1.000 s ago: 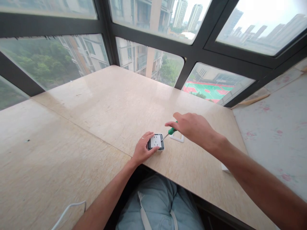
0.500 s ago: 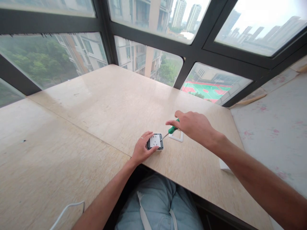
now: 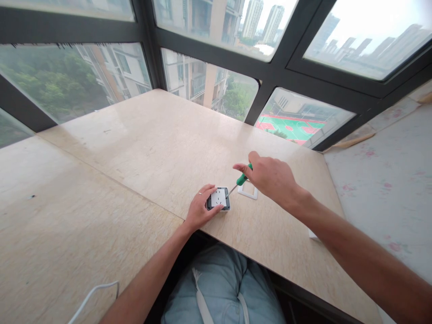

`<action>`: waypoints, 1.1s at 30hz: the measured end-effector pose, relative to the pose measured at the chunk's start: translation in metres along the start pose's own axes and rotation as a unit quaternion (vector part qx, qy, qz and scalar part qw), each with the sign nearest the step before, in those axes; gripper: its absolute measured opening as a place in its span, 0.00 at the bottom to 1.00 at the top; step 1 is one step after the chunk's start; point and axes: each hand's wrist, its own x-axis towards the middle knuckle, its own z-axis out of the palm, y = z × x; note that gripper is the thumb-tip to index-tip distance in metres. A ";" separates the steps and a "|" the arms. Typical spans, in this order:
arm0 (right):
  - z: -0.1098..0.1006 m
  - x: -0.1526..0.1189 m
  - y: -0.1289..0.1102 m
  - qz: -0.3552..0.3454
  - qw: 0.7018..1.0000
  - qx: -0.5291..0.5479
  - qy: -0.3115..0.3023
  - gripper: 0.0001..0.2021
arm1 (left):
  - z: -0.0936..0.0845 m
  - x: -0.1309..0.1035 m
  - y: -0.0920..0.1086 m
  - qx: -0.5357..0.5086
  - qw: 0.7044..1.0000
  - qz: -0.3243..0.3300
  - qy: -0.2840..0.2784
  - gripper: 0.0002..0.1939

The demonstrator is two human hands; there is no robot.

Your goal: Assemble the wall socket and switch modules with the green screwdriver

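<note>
A wall socket (image 3: 218, 198) with a white slotted face and a dark surround lies face up near the front edge of the stone sill. My left hand (image 3: 200, 209) grips it from the left, thumb on the near side and fingers on the far side. My right hand (image 3: 272, 176) is closed around the green handle of a screwdriver (image 3: 241, 180). The tool slants down to the left, and its tip meets the right side of the socket. Just right of the socket lies a white square frame (image 3: 248, 195), partly behind the screwdriver and right hand.
Beige stone sill (image 3: 141, 148) spreads out to the windows, with a seam running across it. A white cable (image 3: 92, 290) lies at lower left. Beneath my right forearm a white object (image 3: 312, 235) shows in part. Papered wall (image 3: 388, 193) borders the right side.
My right hand has turned a little on the screwdriver, its thumb lifting slightly. The left hand and the socket stay in place.
</note>
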 end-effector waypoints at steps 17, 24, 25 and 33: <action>0.048 -0.003 0.000 -0.098 0.798 0.594 -0.016 0.22 | 0.000 0.001 0.000 0.009 1.000 0.008 0.004 0.26; 0.048 -0.003 0.001 -0.066 0.764 0.641 0.035 0.23 | 0.000 0.001 0.001 0.008 1.000 0.005 0.004 0.26; 0.044 -0.003 0.002 -0.065 0.756 0.650 0.036 0.23 | 0.000 0.001 0.001 0.007 1.000 0.004 0.005 0.26; 0.030 -0.005 0.009 -0.058 0.871 0.487 0.038 0.09 | 0.000 0.001 0.002 0.009 1.000 0.005 0.006 0.26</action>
